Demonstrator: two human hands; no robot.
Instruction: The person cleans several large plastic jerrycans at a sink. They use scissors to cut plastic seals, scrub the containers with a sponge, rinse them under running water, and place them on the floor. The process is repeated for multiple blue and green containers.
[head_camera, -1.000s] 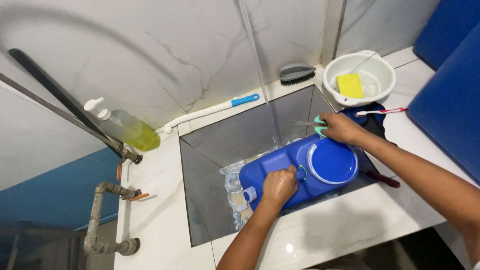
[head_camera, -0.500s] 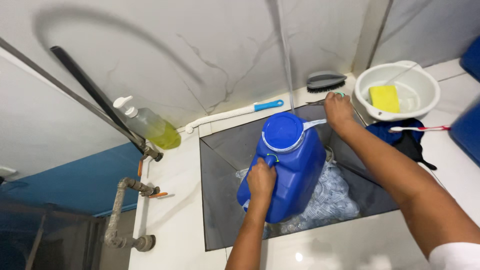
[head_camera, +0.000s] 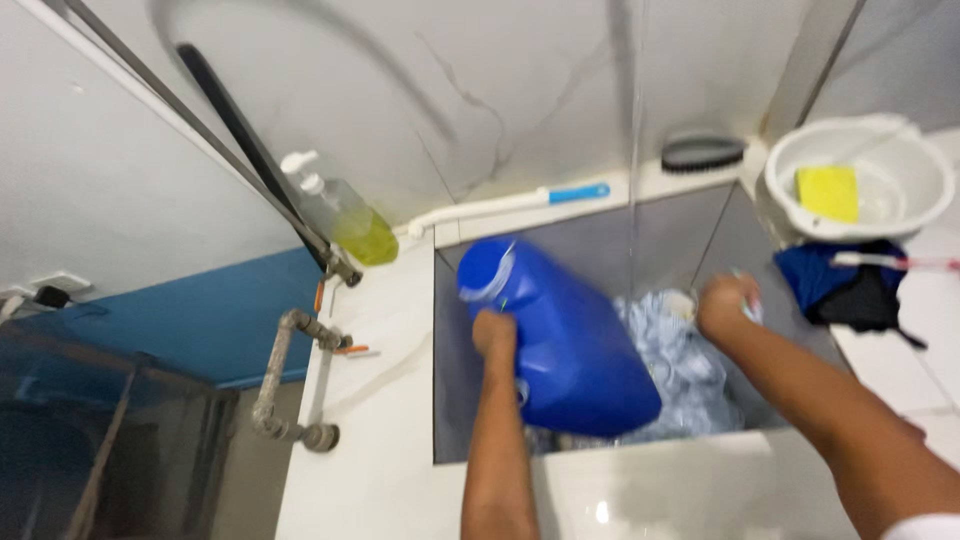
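A large blue plastic jug (head_camera: 575, 345) hangs tilted over the grey sink (head_camera: 680, 225), its capped end up and to the left. My left hand (head_camera: 494, 334) grips it by the handle near the neck. My right hand (head_camera: 724, 302) is off the jug, to its right above the sink, closed around a small pale item too blurred to name. Crumpled clear plastic (head_camera: 680, 370) lies in the sink under both hands. A thin stream of water (head_camera: 634, 180) falls between the jug and my right hand.
On the counter stand a pump bottle of yellow-green liquid (head_camera: 345, 222), a white brush with a blue handle (head_camera: 510, 203), a dark scrub brush (head_camera: 703, 152) and a white bowl (head_camera: 900, 200) holding a yellow sponge (head_camera: 828, 193). A dark blue cloth (head_camera: 835, 280) lies on the right edge. Grey pipework (head_camera: 283, 385) is on the left.
The jug has swung from upright to tilted, its cap now up-left, and moved left. My right hand has let go of the jug's top and dropped lower over the sink.
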